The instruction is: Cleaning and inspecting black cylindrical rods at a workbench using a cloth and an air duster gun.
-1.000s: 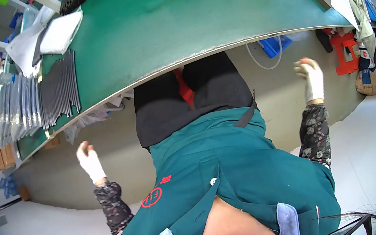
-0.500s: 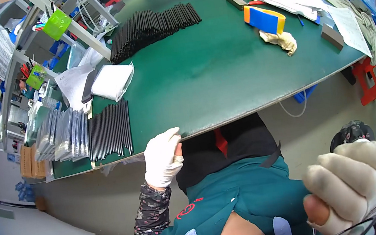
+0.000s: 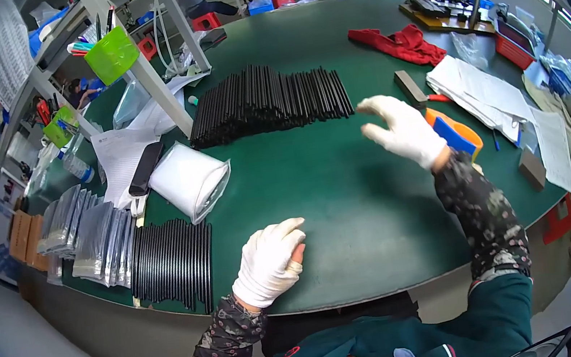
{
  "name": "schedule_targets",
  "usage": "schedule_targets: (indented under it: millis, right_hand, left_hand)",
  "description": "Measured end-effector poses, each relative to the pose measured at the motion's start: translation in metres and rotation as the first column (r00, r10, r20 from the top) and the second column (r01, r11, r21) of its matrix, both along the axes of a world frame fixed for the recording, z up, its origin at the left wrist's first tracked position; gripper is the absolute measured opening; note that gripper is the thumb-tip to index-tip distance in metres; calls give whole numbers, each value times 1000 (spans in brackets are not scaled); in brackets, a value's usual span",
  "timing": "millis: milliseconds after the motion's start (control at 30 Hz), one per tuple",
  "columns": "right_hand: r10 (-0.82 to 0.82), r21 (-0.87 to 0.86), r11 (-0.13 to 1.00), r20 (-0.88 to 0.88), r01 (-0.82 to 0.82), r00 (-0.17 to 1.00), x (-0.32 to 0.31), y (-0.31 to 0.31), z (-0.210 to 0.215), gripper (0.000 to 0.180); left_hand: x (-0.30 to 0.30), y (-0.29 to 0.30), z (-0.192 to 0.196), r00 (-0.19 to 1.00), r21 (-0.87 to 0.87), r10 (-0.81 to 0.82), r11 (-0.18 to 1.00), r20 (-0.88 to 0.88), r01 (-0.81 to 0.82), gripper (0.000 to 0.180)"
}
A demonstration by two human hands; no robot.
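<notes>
The person's left hand [image 3: 269, 262], in a white glove, is resting on the near edge of the green worktable [image 3: 347, 199], fingers loosely curled and holding nothing. Just to its left, a short row of thin black strips [image 3: 173, 263] is lying side by side at the table's edge, with a fan of grey sealed pouches [image 3: 90, 239] beyond them. The right hand [image 3: 401, 129], also gloved in white, is hovering above the table with its fingers spread wide and empty. Nearest to it, farther back on the mat, a long row of black strips [image 3: 267, 101] is lying flat, packed tightly side by side and overlapping in places, matte and uniform in colour. A clear bag of white material [image 3: 189, 179] is sitting between the two rows, and an orange and blue block [image 3: 456, 134] is lying just behind the right wrist. A red cloth [image 3: 399, 42] is lying at the far right. Compared with half a second earlier, the left hand is no longer gripping the table edge from outside but lying on top of it, and the right hand has moved from close beside the camera out over the table.
</notes>
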State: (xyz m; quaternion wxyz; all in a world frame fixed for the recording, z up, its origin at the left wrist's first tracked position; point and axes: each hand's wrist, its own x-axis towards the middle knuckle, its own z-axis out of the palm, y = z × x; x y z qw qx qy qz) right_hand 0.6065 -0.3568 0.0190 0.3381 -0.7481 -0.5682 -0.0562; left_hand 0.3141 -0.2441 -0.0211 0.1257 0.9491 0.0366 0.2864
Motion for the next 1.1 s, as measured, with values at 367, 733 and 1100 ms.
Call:
schedule_targets:
  millis: [367,733,1100]
  right_hand:
    - [-267,-347,908,-48,234,963,135,219,-44,75]
    - [-132,-482,866,41,136,990,126,259,-66,63]
    - [-90,-467,878,63,109,994,75,209,-57,53]
  left_hand:
    - [-3,13,-31,998,-224,21,974,-56,-33,25]
    - [4,11,-29,991,-353,9,934,-134,-56,21]
    - [6,18,-38,997,-324,-7,946,-82,-20,19]
